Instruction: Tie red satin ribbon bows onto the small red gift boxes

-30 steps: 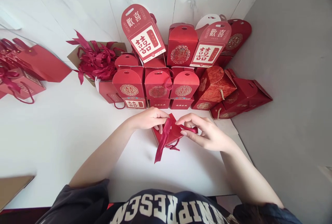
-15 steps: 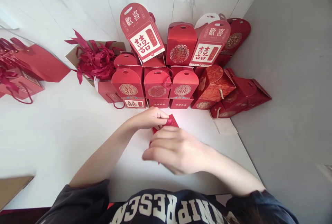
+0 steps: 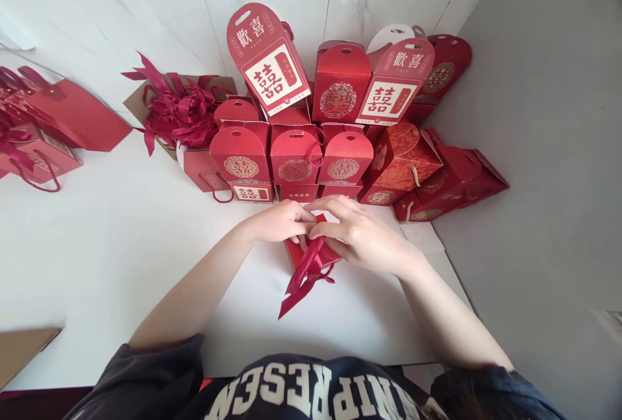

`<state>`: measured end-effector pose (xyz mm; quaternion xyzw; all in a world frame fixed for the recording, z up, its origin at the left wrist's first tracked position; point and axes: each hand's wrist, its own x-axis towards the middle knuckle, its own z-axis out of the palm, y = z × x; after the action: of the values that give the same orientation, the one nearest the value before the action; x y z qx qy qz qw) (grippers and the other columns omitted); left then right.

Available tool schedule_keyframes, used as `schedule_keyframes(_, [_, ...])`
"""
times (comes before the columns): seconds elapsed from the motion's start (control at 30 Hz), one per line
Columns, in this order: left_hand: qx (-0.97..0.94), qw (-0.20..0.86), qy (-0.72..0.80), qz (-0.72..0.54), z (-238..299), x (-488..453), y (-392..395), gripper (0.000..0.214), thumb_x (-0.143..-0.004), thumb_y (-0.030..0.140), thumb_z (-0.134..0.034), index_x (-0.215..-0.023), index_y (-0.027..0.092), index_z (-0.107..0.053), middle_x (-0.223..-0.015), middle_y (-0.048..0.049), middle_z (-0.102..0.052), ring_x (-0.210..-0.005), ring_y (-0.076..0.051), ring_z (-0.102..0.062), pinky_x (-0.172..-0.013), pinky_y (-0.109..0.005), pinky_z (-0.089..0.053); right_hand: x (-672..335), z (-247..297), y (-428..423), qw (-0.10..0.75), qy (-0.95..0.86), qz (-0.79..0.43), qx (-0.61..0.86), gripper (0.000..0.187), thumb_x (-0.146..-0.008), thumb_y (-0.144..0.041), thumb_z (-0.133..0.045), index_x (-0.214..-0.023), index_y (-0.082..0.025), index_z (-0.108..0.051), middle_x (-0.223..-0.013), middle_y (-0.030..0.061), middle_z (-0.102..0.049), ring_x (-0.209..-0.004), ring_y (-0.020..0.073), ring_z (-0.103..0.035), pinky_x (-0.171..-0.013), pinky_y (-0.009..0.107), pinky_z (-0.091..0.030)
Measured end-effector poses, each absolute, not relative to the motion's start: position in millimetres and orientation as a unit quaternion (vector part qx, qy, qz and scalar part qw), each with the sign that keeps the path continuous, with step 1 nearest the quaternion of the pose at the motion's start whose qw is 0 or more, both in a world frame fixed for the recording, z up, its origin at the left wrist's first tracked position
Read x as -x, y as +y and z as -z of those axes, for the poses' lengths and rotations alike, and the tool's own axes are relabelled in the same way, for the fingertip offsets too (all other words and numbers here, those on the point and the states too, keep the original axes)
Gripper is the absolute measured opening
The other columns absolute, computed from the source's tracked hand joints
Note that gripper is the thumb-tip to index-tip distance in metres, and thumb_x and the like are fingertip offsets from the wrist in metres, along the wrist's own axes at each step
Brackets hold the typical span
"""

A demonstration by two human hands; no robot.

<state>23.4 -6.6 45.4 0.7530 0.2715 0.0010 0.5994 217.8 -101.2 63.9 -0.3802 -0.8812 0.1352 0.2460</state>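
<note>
In front of me on the white table (image 3: 146, 245) is a small red gift box (image 3: 294, 256), mostly covered by my hands. A dark red ribbon (image 3: 307, 271) hangs down over its near side, and a twisted red cord shows beside it. My left hand (image 3: 284, 222) is closed on the ribbon at the top of the box. From the right, my right hand (image 3: 362, 235) reaches in with thumb and fingers closed at the same spot of ribbon. The fingertips of both hands meet and partly hide the ribbon's upper part.
Several red gift boxes (image 3: 294, 154) stand stacked behind my hands, against the tiled wall. A brown carton (image 3: 133, 105) holds a heap of red ribbons (image 3: 179, 112). More red bags (image 3: 80, 112) stand at far left. A grey wall (image 3: 544, 167) bounds the right; cardboard (image 3: 26, 352) lies near left.
My right hand has moved up and away from me, from over the near side of the box to beside my left hand. The hanging ribbon ends now show. My left hand stays put.
</note>
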Motion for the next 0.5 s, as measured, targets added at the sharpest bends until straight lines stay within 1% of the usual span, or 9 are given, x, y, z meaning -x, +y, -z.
schedule_keyframes(0.1, [-0.746, 0.6, 0.288, 0.005, -44.7, -23.6, -6.7, 0.015, -0.084, 0.023, -0.06, -0.081, 0.015, -0.072, -0.071, -0.0021, -0.071, -0.065, -0.014, -0.068, -0.066, -0.024, -0.054, -213.7, -45.7, -97.1, 0.34, -0.835, -0.196, 0.385, 0.017, -0.091, -0.01, -0.052, -0.098, -0.021, -0.064, -0.115, 0.0092, -0.063, -0.107, 0.0226, -0.059, -0.089, 0.039, -0.051])
schedule_keyframes(0.2, [-0.749, 0.603, 0.276, 0.008, -45.7, -23.0, -6.7, 0.025, -0.088, 0.035, -0.06, -0.081, 0.014, -0.072, -0.076, -0.0049, -0.073, -0.065, -0.014, -0.069, -0.065, -0.024, -0.055, -215.5, -35.3, -96.0, 0.45, -0.727, -0.241, 0.46, 0.011, -0.094, -0.018, -0.051, -0.102, -0.021, -0.058, -0.096, 0.0052, -0.067, -0.087, 0.0179, -0.065, -0.074, 0.03, -0.052])
schedule_keyframes(0.23, [-0.751, 0.601, 0.273, 0.012, -46.4, -22.8, -6.7, 0.029, -0.089, 0.039, -0.059, -0.082, 0.014, -0.072, -0.078, -0.0057, -0.073, -0.066, -0.014, -0.07, -0.065, -0.024, -0.055, -219.0, -33.4, -95.1, 0.465, -0.691, -0.241, 0.499, 0.011, -0.095, -0.02, -0.049, -0.104, -0.022, -0.056, -0.093, 0.0046, -0.067, -0.082, 0.0175, -0.065, -0.069, 0.029, -0.051])
schedule_keyframes(0.27, [-0.754, 0.598, 0.273, 0.017, -47.3, -22.6, -6.8, 0.032, -0.09, 0.041, -0.057, -0.082, 0.015, -0.072, -0.08, -0.0062, -0.074, -0.068, -0.015, -0.07, -0.066, -0.024, -0.055, -223.8, -32.3, -94.0, 0.455, -0.665, -0.234, 0.544, 0.012, -0.096, -0.022, -0.047, -0.105, -0.022, -0.055, -0.09, 0.0045, -0.068, -0.078, 0.0175, -0.066, -0.066, 0.028, -0.05])
schedule_keyframes(0.3, [-0.757, 0.592, 0.276, 0.022, -48.3, -22.4, -7.0, 0.033, -0.091, 0.043, -0.057, -0.082, 0.015, -0.072, -0.081, -0.0063, -0.074, -0.07, -0.015, -0.071, -0.067, -0.024, -0.055, -229.4, -32.0, -92.9, 0.42, -0.649, -0.217, 0.596, 0.013, -0.096, -0.023, -0.046, -0.106, -0.021, -0.054, -0.086, 0.0047, -0.068, -0.074, 0.0183, -0.066, -0.063, 0.028, -0.049])
schedule_keyframes(0.33, [-0.759, 0.588, 0.278, 0.026, -49.3, -22.2, -7.3, 0.034, -0.091, 0.043, -0.056, -0.082, 0.015, -0.073, -0.083, -0.0062, -0.074, -0.072, -0.015, -0.071, -0.069, -0.023, -0.055, -235.4, -32.7, -92.2, 0.353, -0.642, -0.192, 0.653, 0.014, -0.095, -0.023, -0.046, -0.107, -0.021, -0.054, -0.082, 0.0051, -0.068, -0.07, 0.0196, -0.066, -0.062, 0.029, -0.047])
schedule_keyframes(0.43, [-0.756, 0.591, 0.28, 0.035, -52.0, -21.6, -8.5, 0.035, -0.092, 0.044, -0.054, -0.083, 0.016, -0.073, -0.09, -0.0057, -0.074, -0.075, -0.014, -0.071, -0.071, -0.023, -0.054, -249.2, -40.8, -96.0, 0.09, -0.612, -0.092, 0.78, 0.019, -0.092, -0.026, -0.052, -0.106, -0.017, -0.058, -0.074, 0.0096, -0.069, -0.067, 0.0276, -0.067, -0.058, 0.032, -0.043])
schedule_keyframes(0.47, [-0.754, 0.593, 0.28, 0.037, -52.5, -21.5, -8.8, 0.035, -0.092, 0.044, -0.054, -0.083, 0.016, -0.073, -0.09, -0.0055, -0.074, -0.075, -0.013, -0.071, -0.071, -0.022, -0.054, -251.0, -45.1, -99.7, 0.038, -0.597, -0.058, 0.8, 0.02, -0.092, -0.028, -0.052, -0.106, -0.015, -0.059, -0.073, 0.0113, -0.069, -0.067, 0.0298, -0.067, -0.057, 0.032, -0.041])
schedule_keyframes(0.5, [-0.753, 0.594, 0.28, 0.038, -52.7, -21.3, -8.9, 0.035, -0.092, 0.044, -0.054, -0.083, 0.016, -0.073, -0.09, -0.0052, -0.074, -0.075, -0.013, -0.071, -0.071, -0.022, -0.054, -251.1, -49.6, -104.4, 0.015, -0.585, -0.027, 0.811, 0.022, -0.093, -0.031, -0.05, -0.105, -0.014, -0.06, -0.073, 0.0124, -0.069, -0.067, 0.031, -0.067, -0.056, 0.033, -0.04])
